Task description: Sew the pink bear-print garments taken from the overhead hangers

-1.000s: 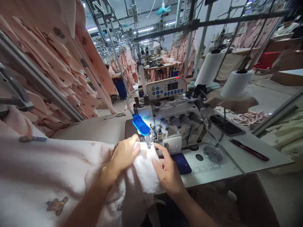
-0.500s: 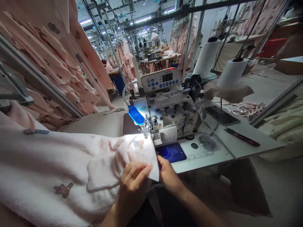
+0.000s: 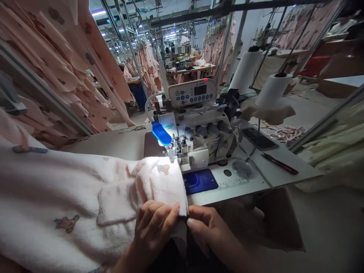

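Observation:
Pale pink fleece fabric [image 3: 82, 178] printed with small bears spreads over the left side and runs up to the presser foot of an overlock sewing machine [image 3: 199, 132]. My left hand [image 3: 155, 223] is closed on the fabric near its front corner, fingers bent over the upper layer. Just to the right, my right hand [image 3: 209, 227] pinches the fabric's right edge between thumb and index finger. A patch pocket [image 3: 116, 201] lies left of my hands. The blue lamp [image 3: 161, 133] lights the cloth beneath the needle area.
Two white thread cones [image 3: 273, 91] stand behind the machine's right side. Dark tweezers [image 3: 280, 163] and a round clear dish [image 3: 243, 168] rest on the white tabletop [image 3: 253, 185]. Pink printed pieces [image 3: 68, 72] hang from a rail at left. A brown box [image 3: 273, 220] sits below the table.
My right hand has moved down along the fabric edge, toward me, and now pinches near the corner. My left hand has shifted slightly downward. The whole view has shifted a little.

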`<action>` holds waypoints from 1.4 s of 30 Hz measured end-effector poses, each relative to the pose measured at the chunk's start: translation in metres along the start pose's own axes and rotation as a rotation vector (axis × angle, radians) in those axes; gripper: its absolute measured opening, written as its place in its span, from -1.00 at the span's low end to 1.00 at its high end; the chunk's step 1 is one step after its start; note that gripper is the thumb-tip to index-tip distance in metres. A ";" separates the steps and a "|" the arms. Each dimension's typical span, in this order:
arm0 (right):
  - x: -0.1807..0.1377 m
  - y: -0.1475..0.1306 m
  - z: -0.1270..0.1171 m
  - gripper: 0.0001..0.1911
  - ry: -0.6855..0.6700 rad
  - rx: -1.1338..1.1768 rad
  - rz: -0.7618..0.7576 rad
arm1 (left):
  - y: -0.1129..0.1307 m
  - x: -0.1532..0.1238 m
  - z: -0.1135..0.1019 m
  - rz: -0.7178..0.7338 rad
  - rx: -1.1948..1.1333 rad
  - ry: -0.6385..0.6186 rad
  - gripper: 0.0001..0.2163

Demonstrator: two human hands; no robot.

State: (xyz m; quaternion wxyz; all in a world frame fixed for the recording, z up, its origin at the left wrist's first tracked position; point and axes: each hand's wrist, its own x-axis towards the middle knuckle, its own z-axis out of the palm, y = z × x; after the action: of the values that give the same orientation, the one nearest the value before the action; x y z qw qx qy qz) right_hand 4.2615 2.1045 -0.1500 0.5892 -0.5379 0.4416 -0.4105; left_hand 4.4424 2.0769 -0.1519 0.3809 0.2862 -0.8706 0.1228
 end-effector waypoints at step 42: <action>0.117 0.001 -0.042 -0.81 0.565 -1.007 -1.066 | -0.077 0.071 0.019 -0.200 0.194 -0.441 -0.53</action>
State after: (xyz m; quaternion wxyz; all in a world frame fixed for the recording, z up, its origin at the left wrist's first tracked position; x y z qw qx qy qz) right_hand 4.2529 1.9808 -0.1618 -0.1368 -0.7547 0.3899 -0.5096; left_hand 4.4381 1.9774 -0.1137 0.1629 0.4259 -0.8841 0.1021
